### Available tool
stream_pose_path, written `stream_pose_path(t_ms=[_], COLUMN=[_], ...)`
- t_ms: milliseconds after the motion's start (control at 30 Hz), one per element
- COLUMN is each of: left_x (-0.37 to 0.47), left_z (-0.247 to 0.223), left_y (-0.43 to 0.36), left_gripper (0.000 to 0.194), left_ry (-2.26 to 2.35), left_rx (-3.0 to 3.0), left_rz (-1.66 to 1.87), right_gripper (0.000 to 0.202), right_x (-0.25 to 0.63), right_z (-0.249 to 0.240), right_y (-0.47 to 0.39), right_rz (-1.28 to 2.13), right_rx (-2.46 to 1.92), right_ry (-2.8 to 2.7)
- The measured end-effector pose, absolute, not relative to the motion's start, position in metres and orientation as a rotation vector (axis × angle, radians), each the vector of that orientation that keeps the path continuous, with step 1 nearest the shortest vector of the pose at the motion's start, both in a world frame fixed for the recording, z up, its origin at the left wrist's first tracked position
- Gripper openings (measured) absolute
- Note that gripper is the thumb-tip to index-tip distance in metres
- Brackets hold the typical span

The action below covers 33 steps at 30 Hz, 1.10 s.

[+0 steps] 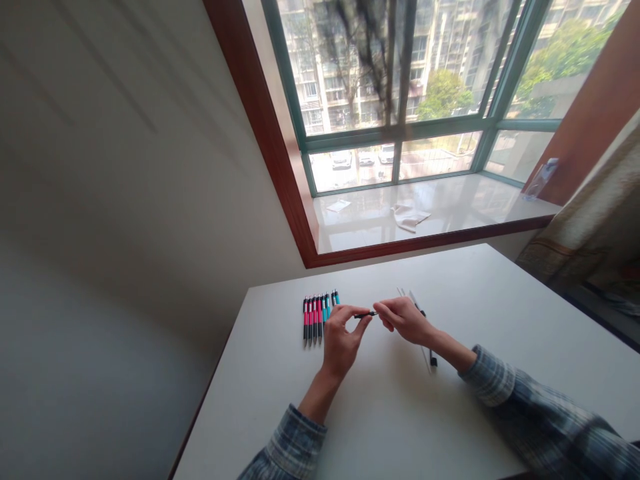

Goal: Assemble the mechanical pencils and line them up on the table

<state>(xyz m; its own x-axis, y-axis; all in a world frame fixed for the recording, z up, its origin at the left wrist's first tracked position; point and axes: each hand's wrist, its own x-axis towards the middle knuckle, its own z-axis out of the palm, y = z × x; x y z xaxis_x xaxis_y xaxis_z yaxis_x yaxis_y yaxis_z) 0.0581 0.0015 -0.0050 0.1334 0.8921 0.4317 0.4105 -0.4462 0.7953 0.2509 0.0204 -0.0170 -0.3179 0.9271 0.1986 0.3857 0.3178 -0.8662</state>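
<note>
Between the thumb and index finger of my left hand is a small black pen part. The fingers of my right hand are closed at its right end, where a little silver shows; what lies inside those fingers is hidden. Just left of my left hand, a row of several click pens lies side by side, red pens and then teal pens, all with black grips. Partly under my right hand and wrist lie thin pale sticks and a black piece.
The white table reaches to the wall and window. On the glossy sill lie a crumpled paper and a small white sheet; a clear bottle leans at its right end. A curtain hangs at the right.
</note>
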Motion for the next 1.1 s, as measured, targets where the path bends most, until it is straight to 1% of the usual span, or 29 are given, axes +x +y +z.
stream_pose_path(t_ms=[67,133,267,333,467,600,900,1100], left_x=[0.058,0.058,0.057,0.056,0.056,0.057,0.058,0.059], left_z=[-0.005,-0.005,-0.005,-0.006,-0.007,-0.009,-0.001,0.001], left_y=[0.002,0.004,0.008,0.009,0.008,0.006,0.002,0.002], left_gripper=[0.009,0.011,0.017,0.018,0.018,0.016,0.011,0.011], left_ry=[1.250,1.280,1.303,1.288,1.276,1.299,1.262,1.267], left_rx=[1.923,1.868,1.742,1.715,1.732,1.800,2.062,2.075], left_rz=[1.281,1.256,1.173,1.156,1.161,1.216,1.281,1.282], right_gripper=[0.062,0.057,0.029,0.024,0.026,0.027,0.037,0.046], right_x=[0.251,0.252,0.257,0.259,0.259,0.256,0.249,0.248], right_z=[-0.018,-0.015,-0.006,-0.003,-0.003,-0.007,-0.015,-0.014], right_y=[0.021,0.021,0.018,0.018,0.018,0.018,0.016,0.017], right_rz=[1.022,0.970,0.770,0.710,0.619,0.611,0.835,0.864], right_rx=[-1.158,-1.152,-1.075,-1.029,-1.040,-1.120,-1.168,-1.163], right_ry=[-1.833,-1.847,-1.941,-1.985,-2.034,-2.045,-1.958,-1.892])
